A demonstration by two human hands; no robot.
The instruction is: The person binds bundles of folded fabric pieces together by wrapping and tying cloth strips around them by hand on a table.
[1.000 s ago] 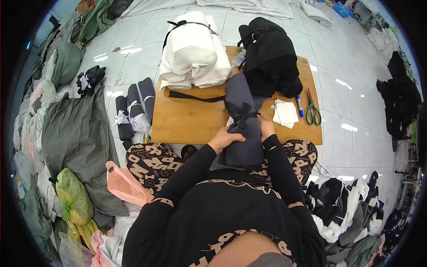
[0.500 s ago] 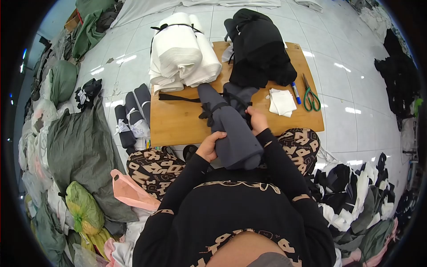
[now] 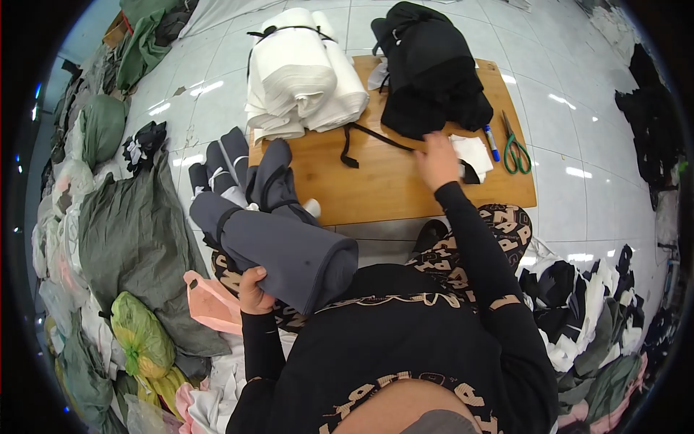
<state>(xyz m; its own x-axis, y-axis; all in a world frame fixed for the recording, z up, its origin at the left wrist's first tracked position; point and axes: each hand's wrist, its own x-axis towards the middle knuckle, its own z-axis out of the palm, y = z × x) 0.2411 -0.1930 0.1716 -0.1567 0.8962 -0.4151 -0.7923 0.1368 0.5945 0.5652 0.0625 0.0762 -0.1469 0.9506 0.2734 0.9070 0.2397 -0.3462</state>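
My left hand (image 3: 254, 291) is wrapped round the near end of a dark grey fabric roll (image 3: 289, 246), tied with a dark strip and held over my left leg. A second grey roll (image 3: 278, 181) lies beyond it at the left edge of the low wooden table (image 3: 383, 189). My right hand (image 3: 439, 160), a little blurred, closes on a black fabric strip (image 3: 383, 137) near the table's right side. One end of that strip trails left across the wood; another dark piece shows beside my wrist. A folded white cloth (image 3: 473, 153) lies just right of this hand.
White fabric rolls (image 3: 296, 72) and a black fabric bundle (image 3: 430, 72) stand at the table's far side. Green-handled scissors (image 3: 515, 148) and a blue marker (image 3: 492, 145) lie at right. Tied dark rolls (image 3: 230, 163) are on the floor; fabric scraps (image 3: 578, 311) are heaped at right.
The grey rolls have moved from the table's middle to the left with my left hand. My right hand has let go of them and moved forward and right onto the black strip.
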